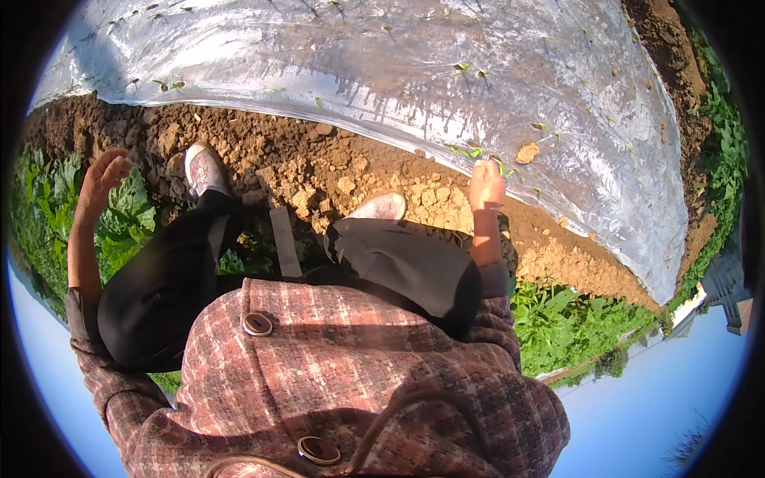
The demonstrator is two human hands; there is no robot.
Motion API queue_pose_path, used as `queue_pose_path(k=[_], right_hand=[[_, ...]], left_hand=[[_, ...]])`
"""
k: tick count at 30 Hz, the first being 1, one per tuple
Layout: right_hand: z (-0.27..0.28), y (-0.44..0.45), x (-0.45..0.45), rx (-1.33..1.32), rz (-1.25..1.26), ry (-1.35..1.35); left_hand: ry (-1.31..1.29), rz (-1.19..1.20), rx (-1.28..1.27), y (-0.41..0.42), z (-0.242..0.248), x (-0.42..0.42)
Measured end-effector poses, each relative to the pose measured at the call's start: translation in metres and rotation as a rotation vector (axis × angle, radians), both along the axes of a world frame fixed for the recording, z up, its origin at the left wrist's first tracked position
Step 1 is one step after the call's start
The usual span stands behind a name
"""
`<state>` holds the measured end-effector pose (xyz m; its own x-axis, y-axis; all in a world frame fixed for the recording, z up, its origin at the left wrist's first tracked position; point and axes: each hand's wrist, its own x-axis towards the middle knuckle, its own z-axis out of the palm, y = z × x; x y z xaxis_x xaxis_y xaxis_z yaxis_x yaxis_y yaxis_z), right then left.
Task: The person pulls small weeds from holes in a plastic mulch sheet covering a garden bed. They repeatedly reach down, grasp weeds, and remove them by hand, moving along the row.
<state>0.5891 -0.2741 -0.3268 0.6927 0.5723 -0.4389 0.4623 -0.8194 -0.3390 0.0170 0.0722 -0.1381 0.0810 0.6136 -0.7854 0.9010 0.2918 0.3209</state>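
Note:
Clear plastic film [370, 54] covers a raised soil bed, with small green seedlings [463, 67] standing at holes in it. My right hand [487, 184] is at the near edge of the film, fingers curled in against a green seedling [501, 167]; whether they grip it cannot be told. A clod of soil [527, 153] lies on the film beside that hand. My left hand [107, 170] is raised at the far left over leafy green plants [125, 221], fingers bent, with nothing visible in it.
Lumpy brown soil [287, 149] runs along the film's edge, with my light patterned shoes [204, 168] on it. A flat grey strip [285, 242] lies between my legs. More leafy plants [556, 322] grow at the right, and buildings [726, 287] stand farther off.

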Motion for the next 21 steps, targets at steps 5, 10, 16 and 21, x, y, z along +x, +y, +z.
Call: queue_pose_path(k=[5,10,16,21], right_hand=[[-0.004,0.039,-0.024,0.02,0.185,0.104],[-0.027,0.057,-0.04,-0.068,0.29,0.028],[-0.028,0.061,-0.055,-0.008,0.3,0.043],[-0.016,0.055,-0.065,0.01,0.402,0.021]], left_hand=[[-0.023,-0.085,0.013,0.008,0.004,0.02],[-0.017,-0.049,0.014,0.005,0.007,0.012],[-0.036,-0.014,0.002,0.002,0.007,0.008],[-0.03,0.007,-0.011,0.003,0.006,0.006]])
